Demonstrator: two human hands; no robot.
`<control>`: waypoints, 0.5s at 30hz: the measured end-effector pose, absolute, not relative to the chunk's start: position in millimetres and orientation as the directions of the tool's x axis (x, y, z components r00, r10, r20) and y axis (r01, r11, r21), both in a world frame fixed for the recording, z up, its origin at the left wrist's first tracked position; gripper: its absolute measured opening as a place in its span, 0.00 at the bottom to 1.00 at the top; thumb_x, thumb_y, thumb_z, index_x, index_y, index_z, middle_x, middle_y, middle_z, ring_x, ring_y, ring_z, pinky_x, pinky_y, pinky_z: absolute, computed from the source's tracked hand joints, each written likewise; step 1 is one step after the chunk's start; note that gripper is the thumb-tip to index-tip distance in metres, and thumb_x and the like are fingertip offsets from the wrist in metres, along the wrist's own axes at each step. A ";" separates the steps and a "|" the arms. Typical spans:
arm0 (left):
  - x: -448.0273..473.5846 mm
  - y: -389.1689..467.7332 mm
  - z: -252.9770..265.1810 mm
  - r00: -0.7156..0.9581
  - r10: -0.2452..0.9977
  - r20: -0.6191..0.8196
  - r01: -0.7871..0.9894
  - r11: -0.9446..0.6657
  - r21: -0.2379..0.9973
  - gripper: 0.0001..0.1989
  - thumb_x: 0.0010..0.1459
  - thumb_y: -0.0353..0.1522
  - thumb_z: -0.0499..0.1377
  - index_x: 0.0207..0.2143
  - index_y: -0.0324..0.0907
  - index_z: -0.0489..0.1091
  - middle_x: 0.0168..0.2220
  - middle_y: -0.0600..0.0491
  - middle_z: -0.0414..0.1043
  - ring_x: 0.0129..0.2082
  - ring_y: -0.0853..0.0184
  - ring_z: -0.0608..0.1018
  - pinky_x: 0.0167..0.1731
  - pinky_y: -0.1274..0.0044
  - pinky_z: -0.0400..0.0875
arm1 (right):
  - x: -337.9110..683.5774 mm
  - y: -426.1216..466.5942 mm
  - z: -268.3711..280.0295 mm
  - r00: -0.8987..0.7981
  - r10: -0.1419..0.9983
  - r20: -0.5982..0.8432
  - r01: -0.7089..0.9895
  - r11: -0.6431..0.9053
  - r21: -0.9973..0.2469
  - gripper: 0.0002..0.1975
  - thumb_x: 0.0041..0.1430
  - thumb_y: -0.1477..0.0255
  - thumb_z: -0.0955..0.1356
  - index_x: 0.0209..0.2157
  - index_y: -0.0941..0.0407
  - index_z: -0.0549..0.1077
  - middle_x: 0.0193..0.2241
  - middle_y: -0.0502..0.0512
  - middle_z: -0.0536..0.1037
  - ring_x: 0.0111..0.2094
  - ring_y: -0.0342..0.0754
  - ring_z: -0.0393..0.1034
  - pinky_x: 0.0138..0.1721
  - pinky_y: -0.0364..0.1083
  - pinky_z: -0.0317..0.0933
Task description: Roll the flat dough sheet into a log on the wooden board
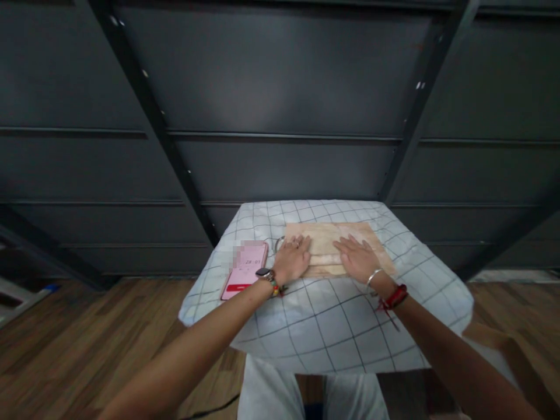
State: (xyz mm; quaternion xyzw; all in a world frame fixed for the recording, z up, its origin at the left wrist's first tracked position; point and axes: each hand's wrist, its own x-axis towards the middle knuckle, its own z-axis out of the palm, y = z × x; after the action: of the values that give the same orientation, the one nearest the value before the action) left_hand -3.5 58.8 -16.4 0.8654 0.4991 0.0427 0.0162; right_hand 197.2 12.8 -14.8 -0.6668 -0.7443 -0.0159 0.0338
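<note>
A flat, light-brown rectangular board or sheet (371,233) lies on the cloth in front of me; its material I cannot make out for certain. A paler, thin layer (326,233) covers much of it. Between my hands a whitish rolled strip (324,259) runs sideways across the near part. My left hand (294,256) rests palm down at the strip's left end, fingers stretched forward. At the right end my right hand (357,258) lies the same way, fingers spread. What is beneath both palms is hidden.
A small table wears a white checked cloth (324,332). Left of my left hand lies a pink-screened phone (247,268). A metal ring-shaped edge (277,244) shows beside the board. Dark panels (280,169) stand behind the table, above a wood-look floor (131,332).
</note>
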 end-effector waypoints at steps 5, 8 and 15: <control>-2.5 59.7 -15.8 0.459 0.888 0.037 0.885 -0.460 0.073 0.27 0.64 0.35 0.38 0.64 0.40 0.50 0.64 0.44 0.51 0.63 0.56 0.56 0.59 0.62 0.50 | 194.2 14.2 -16.2 -0.042 0.997 0.071 0.998 0.044 -0.036 0.26 0.64 0.71 0.51 0.61 0.53 0.60 0.62 0.52 0.60 0.64 0.50 0.47 0.59 0.57 0.46; -4.8 55.4 -18.4 0.502 0.862 0.072 0.859 -0.507 0.073 0.27 0.64 0.35 0.38 0.64 0.43 0.49 0.64 0.48 0.52 0.64 0.59 0.55 0.60 0.65 0.48 | 195.2 8.3 -19.2 -0.097 0.990 0.101 0.995 0.100 -0.028 0.25 0.64 0.69 0.51 0.60 0.51 0.62 0.62 0.50 0.59 0.64 0.49 0.45 0.60 0.57 0.43; -1.4 67.8 -17.5 0.451 0.893 0.002 0.889 -0.449 0.086 0.26 0.64 0.35 0.37 0.64 0.40 0.49 0.65 0.45 0.50 0.64 0.58 0.54 0.59 0.63 0.52 | 193.9 16.8 -17.6 -0.041 0.997 0.059 0.999 0.043 -0.034 0.25 0.64 0.72 0.51 0.59 0.53 0.64 0.61 0.50 0.61 0.64 0.49 0.46 0.59 0.57 0.45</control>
State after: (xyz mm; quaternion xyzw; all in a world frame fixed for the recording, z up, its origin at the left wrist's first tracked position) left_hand -1.4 67.8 -17.5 0.8509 0.5235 0.0235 0.0364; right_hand 193.9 16.8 -17.6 -0.6917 -0.7214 -0.0082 0.0329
